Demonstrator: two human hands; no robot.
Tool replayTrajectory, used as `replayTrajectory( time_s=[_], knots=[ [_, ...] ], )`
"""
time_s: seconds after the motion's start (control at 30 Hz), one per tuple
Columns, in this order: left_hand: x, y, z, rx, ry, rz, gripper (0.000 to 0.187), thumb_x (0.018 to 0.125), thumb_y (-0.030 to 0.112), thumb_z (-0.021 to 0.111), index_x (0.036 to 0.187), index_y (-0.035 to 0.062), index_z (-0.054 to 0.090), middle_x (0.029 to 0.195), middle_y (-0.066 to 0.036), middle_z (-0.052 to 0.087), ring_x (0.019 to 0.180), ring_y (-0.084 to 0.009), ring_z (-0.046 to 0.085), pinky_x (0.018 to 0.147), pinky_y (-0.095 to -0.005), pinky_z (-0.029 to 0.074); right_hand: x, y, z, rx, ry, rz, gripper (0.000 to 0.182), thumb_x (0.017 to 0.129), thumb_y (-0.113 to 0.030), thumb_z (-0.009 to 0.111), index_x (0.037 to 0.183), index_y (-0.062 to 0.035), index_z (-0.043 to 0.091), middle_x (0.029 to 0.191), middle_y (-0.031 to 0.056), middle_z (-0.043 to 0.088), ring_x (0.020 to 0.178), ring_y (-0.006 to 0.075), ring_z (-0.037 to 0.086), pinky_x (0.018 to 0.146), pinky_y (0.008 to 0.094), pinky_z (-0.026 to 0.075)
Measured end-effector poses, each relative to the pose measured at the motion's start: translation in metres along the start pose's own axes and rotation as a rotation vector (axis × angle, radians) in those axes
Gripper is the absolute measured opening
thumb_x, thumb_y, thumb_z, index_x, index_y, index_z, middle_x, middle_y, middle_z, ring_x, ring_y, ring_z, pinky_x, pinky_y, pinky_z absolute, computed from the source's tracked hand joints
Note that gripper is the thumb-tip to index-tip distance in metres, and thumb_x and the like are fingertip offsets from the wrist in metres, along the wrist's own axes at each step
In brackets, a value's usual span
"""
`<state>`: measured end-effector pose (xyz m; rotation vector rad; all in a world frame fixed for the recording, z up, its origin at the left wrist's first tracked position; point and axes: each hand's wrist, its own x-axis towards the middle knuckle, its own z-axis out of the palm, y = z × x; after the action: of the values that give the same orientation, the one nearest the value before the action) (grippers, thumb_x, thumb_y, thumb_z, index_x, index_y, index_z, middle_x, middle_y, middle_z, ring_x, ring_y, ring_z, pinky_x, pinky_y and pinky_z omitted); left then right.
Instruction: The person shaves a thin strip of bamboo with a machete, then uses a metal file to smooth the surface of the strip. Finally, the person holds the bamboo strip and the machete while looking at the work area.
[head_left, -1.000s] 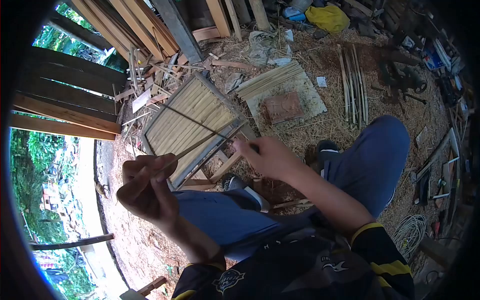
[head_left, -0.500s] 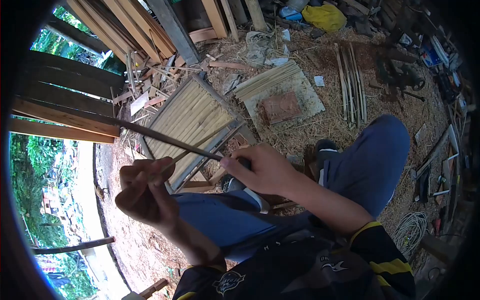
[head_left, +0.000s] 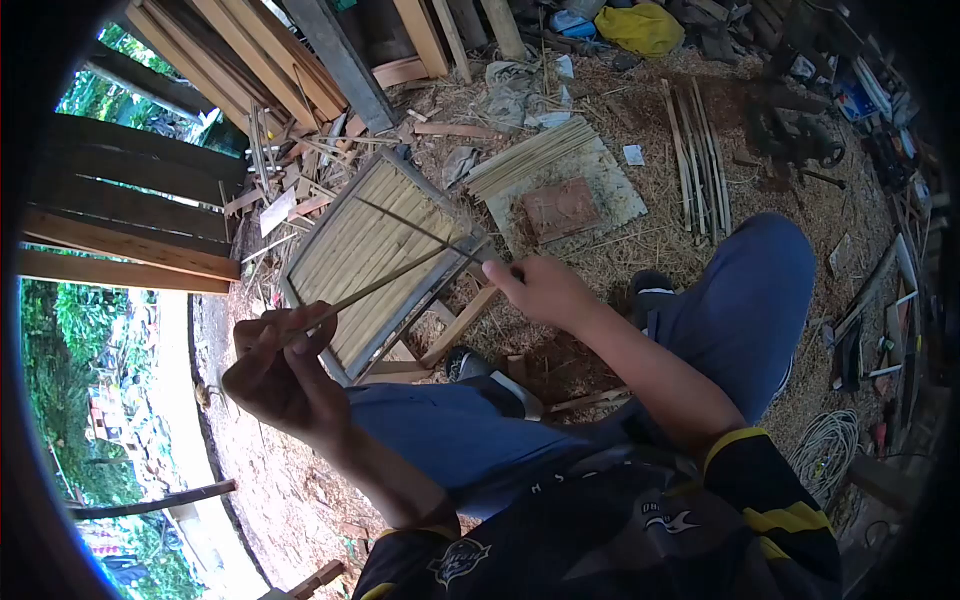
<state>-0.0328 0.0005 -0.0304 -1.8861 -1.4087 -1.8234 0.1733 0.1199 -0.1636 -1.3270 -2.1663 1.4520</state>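
1. Pinching 1 thin bamboo strip (head_left: 390, 281) in left hand (head_left: 285, 365), curling fingers in and pressing thumb narrowly against the near end.
2. Gripping 1 long, dark, narrow blade (head_left: 415, 226) in right hand (head_left: 545, 290), closing fingers round the near end and laying thumb toward the blade's base.
3. Slanting strip up and rightward from left hand, ending it just beyond right hand; pointing blade up and leftward.
4. Crossing strip and blade in view, just beside right thumb; not making out whether touching or merely overlapping.
5. Bending both knees apart in dark blue trousers (head_left: 745, 310), holding the 2 hands well apart in front.
6. Seeing, behind strip and blade, 1 bamboo-slatted panel (head_left: 365, 235) with a grey frame.
7. Noting, past the panel, 1 pale board (head_left: 622, 190) on the shavings-strewn floor (head_left: 645, 240), with a bundle of thin strips (head_left: 535, 155) and 1 reddish-brown slab (head_left: 562, 208) on top.
8. Spotting several longer sticks (head_left: 680, 160) side by side, right of the board.
9. Observing timber planks (head_left: 285, 70) leaning at upper left, yellow cloth (head_left: 640, 28) at top, coiled pale cord (head_left: 826, 447) at lower right.
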Motion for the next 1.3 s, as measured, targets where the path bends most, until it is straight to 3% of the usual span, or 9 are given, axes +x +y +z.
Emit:
replayTrajectory(
  time_s=[0.13,0.23,0.43,0.53,0.63,0.93,1.03,1.23,1.3],
  knots=[
    [0.005,-0.003,-0.002,-0.008,-0.009,-0.005,0.022,0.102,0.002,0.051,0.123,0.0022,0.042,0.102,-0.020,0.059,0.085,-0.0257,0.072,0.064,-0.0275,0.066,-0.009,-0.001,0.011,0.054,0.127,-0.122,0.077,0.099,-0.065,0.044,0.071,0.0014,0.070,0.069,0.0245,0.065,0.071,0.0417,0.068,0.068,0.0512,0.053],
    [0.006,-0.004,-0.007,0.033,-0.025,-0.050,0.023,0.102,0.002,0.052,0.123,0.0019,0.041,0.103,-0.019,0.059,0.086,-0.0256,0.072,0.065,-0.0286,0.066,0.017,0.028,0.012,0.032,0.044,0.102,0.070,0.098,-0.064,0.048,0.083,-0.0004,0.075,0.070,0.0225,0.066,0.071,0.0399,0.068,0.069,0.0484,0.052],
    [0.003,-0.007,-0.005,-0.026,0.015,-0.055,0.023,0.102,0.002,0.053,0.122,0.0015,0.041,0.104,-0.019,0.059,0.088,-0.0258,0.071,0.066,-0.0302,0.066,0.000,0.024,0.015,0.078,0.152,-0.033,0.078,0.096,-0.067,0.046,0.079,0.0041,0.072,0.070,0.0234,0.066,0.072,0.0420,0.068,0.072,0.0507,0.053],
    [0.004,-0.008,-0.008,-0.036,0.036,-0.083,0.024,0.102,0.002,0.053,0.122,0.0017,0.041,0.104,-0.019,0.059,0.090,-0.0259,0.071,0.067,-0.0303,0.066,0.016,0.039,0.008,0.130,0.023,0.193,0.079,0.096,-0.067,0.046,0.078,0.0048,0.072,0.070,0.0238,0.067,0.074,0.0408,0.069,0.073,0.0501,0.054],
    [0.003,-0.008,-0.011,-0.027,-0.015,-0.043,0.024,0.102,0.001,0.053,0.122,0.0016,0.040,0.104,-0.019,0.059,0.091,-0.0266,0.072,0.068,-0.0310,0.067,0.010,0.038,0.010,0.036,0.094,0.110,0.078,0.097,-0.067,0.048,0.071,0.0030,0.067,0.057,0.0192,0.058,0.062,0.0366,0.065,0.062,0.0479,0.049],
    [0.004,-0.004,-0.006,-0.017,0.007,-0.064,0.023,0.104,0.009,0.054,0.121,0.0020,0.041,0.102,-0.021,0.062,0.091,-0.0253,0.070,0.066,-0.0339,0.066,0.017,0.051,0.014,-0.065,0.177,0.115,0.082,0.095,-0.070,0.046,0.065,0.0031,0.067,0.057,0.0207,0.059,0.062,0.0388,0.064,0.063,0.0506,0.049],
    [0.003,-0.005,-0.009,0.011,0.007,-0.058,0.022,0.104,0.009,0.054,0.121,0.0020,0.041,0.101,-0.021,0.063,0.089,-0.0255,0.071,0.065,-0.0334,0.066,0.025,0.051,-0.003,-0.111,0.004,0.255,0.082,0.096,-0.070,0.043,0.077,0.0052,0.072,0.071,0.0238,0.067,0.073,0.0424,0.069,0.070,0.0521,0.053],
    [0.000,-0.004,-0.004,0.023,0.041,-0.006,0.021,0.104,0.009,0.053,0.121,0.0017,0.043,0.100,-0.021,0.063,0.085,-0.0263,0.071,0.064,-0.0335,0.067,0.018,0.020,-0.003,-0.081,-0.024,0.213,0.082,0.096,-0.072,0.043,0.082,0.0027,0.074,0.074,0.0207,0.069,0.074,0.0398,0.069,0.069,0.0497,0.053],
    [-0.002,-0.005,-0.008,-0.019,0.025,0.015,0.023,0.102,-0.004,0.048,0.124,0.0008,0.044,0.100,-0.023,0.061,0.088,-0.0296,0.072,0.066,-0.0333,0.067,0.004,-0.011,-0.004,-0.002,0.019,0.057,0.078,0.097,-0.070,0.044,0.081,0.0006,0.074,0.073,0.0196,0.069,0.072,0.0389,0.069,0.067,0.0490,0.053]
  ],
)
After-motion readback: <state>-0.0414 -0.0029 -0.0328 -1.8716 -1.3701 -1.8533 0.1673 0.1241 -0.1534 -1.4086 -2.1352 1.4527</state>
